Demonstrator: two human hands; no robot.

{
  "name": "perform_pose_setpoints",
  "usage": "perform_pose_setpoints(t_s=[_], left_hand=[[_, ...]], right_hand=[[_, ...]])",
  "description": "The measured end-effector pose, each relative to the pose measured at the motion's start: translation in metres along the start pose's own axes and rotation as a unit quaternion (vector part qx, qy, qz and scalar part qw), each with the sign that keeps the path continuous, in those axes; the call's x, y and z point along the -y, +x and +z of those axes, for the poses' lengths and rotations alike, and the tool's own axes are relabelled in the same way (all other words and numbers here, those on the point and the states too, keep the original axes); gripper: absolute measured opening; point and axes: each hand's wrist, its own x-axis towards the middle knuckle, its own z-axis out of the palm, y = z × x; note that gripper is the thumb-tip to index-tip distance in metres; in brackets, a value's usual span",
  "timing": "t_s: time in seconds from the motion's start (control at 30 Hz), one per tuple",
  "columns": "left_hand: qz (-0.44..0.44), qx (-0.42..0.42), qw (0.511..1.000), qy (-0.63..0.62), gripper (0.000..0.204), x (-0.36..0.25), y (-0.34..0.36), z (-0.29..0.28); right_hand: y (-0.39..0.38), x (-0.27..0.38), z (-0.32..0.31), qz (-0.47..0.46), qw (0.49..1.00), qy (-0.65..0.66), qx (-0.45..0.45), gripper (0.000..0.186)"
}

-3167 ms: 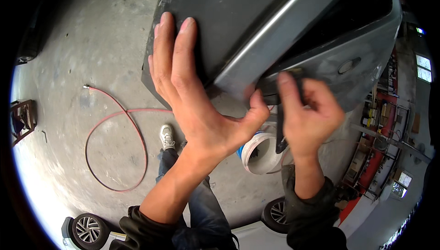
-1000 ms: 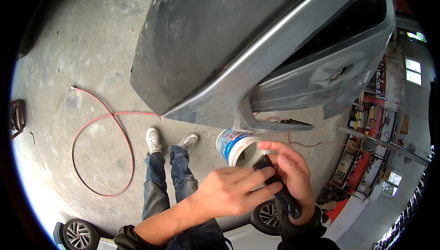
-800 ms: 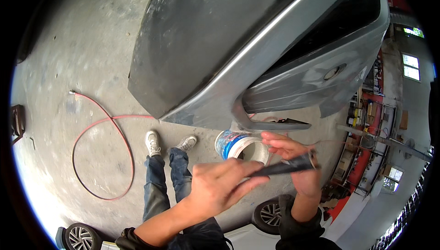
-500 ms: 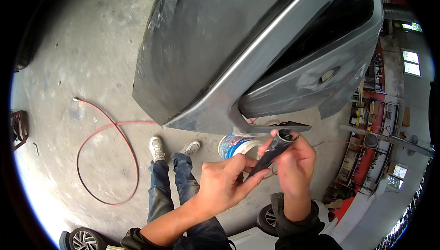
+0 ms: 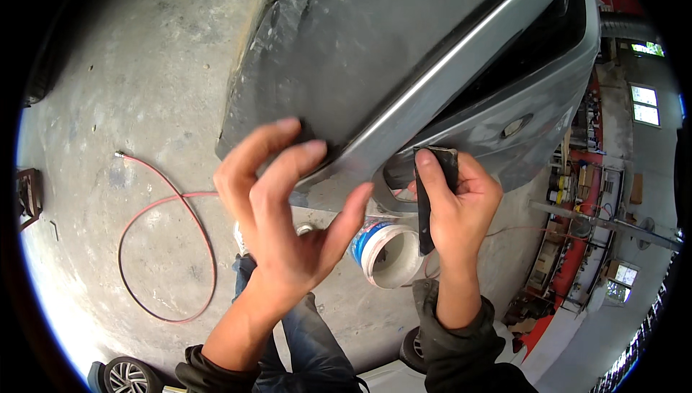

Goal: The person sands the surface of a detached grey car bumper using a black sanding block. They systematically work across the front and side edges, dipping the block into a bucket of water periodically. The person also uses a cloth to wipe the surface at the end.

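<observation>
My left hand (image 5: 280,209) is open in front of the dark grey hood of a car (image 5: 303,83), with fingers spread and curved and nothing in them. My right hand (image 5: 461,209) grips a folded black sheet that looks like sandpaper (image 5: 424,223), thumb pressed on its upper end. The sheet's long narrow part hangs down beside the palm. Below and between the hands, a blue and white bucket (image 5: 369,256) stands on the floor with its mouth showing. A grey door-like panel with an oval hole (image 5: 468,130) lies beyond my right hand.
A red air hose (image 5: 209,238) lies looped on the concrete floor (image 5: 144,68) to the left. Shelves with cluttered goods (image 5: 569,227) line the right wall. A car wheel (image 5: 132,377) shows at lower left, and another (image 5: 412,348) is partly hidden by my right sleeve.
My left hand has let go of the black sandpaper and moved left and up toward the hood. My right hand has risen with the sheet, which has turned from slanted to nearly upright.
</observation>
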Motion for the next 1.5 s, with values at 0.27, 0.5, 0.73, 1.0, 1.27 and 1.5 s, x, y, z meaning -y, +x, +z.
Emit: perform_pose_setpoints(t_s=[0.27,0.5,0.73,1.0,1.27,1.5], left_hand=[[-0.017,-0.024,1.0,-0.001,0.105,0.004,0.029,0.03],[-0.012,-0.047,0.999,0.0,0.105,0.004,0.029,0.037],[-0.017,-0.046,0.999,0.002,0.103,0.003,0.029,0.04],[-0.019,-0.056,0.998,-0.011,0.102,0.002,0.029,0.041],[-0.015,-0.052,0.998,-0.023,0.104,0.003,0.027,0.044],[-0.009,-0.055,0.998,-0.011,0.104,0.002,0.028,0.044]], right_hand=[[0.005,-0.004,0.009,-0.081,0.995,-0.045,-0.035,0.019],[0.002,-0.011,0.02,-0.148,0.984,-0.069,-0.072,0.023],[0.003,-0.013,0.02,-0.147,0.983,-0.067,-0.087,0.025],[0.001,-0.017,0.02,-0.129,0.985,-0.074,-0.092,0.023],[-0.005,-0.023,0.017,-0.163,0.981,-0.102,-0.035,0.02],[0.001,-0.023,0.014,-0.165,0.98,-0.09,-0.061,0.024]])
